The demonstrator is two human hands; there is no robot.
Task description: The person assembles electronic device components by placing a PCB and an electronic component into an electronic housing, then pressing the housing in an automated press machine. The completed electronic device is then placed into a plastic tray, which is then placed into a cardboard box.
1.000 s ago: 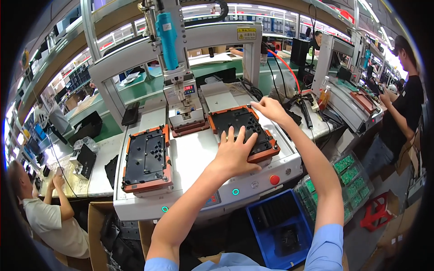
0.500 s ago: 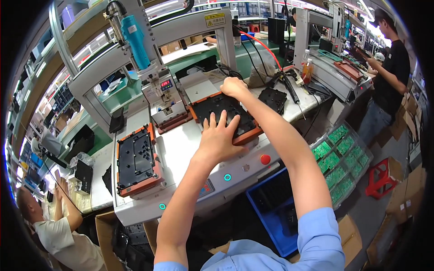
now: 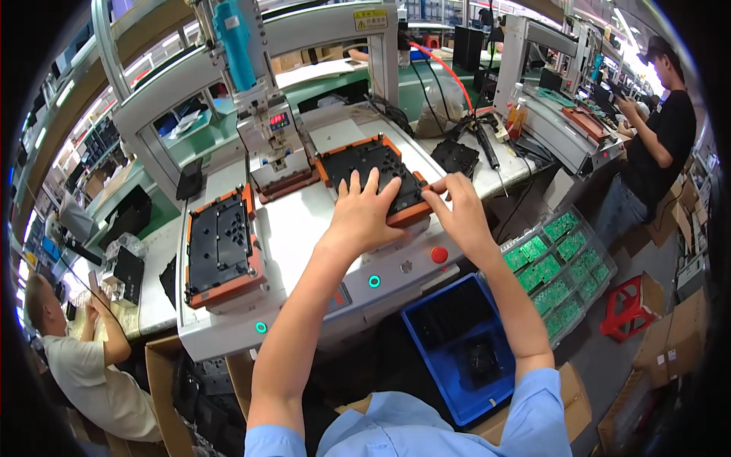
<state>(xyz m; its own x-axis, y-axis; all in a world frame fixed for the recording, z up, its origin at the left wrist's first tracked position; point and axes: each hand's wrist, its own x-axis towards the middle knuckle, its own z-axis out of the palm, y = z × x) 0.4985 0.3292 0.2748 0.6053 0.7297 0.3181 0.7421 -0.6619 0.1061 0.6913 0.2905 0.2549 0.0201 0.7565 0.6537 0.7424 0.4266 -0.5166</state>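
Note:
My left hand (image 3: 358, 217) lies with fingers spread over the near part of a black plastic panel (image 3: 369, 161). That panel sits in an orange-framed fixture (image 3: 411, 213) on the white machine bed. At the fixture's right near corner, my right hand (image 3: 461, 212) has its thumb and fingers closed on the frame edge; exactly what lies between the fingertips is hidden. A second orange fixture (image 3: 255, 263), holding a similar black panel (image 3: 218, 247), stands to the left. Between and behind the two fixtures is the screwdriving head with a teal electric screwdriver (image 3: 234, 46).
A red button (image 3: 439, 255) and lit green-ringed buttons (image 3: 374, 282) line the machine front. Below are a blue bin (image 3: 457, 388) and a tray of green circuit boards (image 3: 567, 263). Another black part (image 3: 454, 156) lies right of the fixture. People work at far left and right.
My right hand has come back from the fixture's far edge to its right near corner. My left hand stays spread on the panel. The whole view has shifted slightly.

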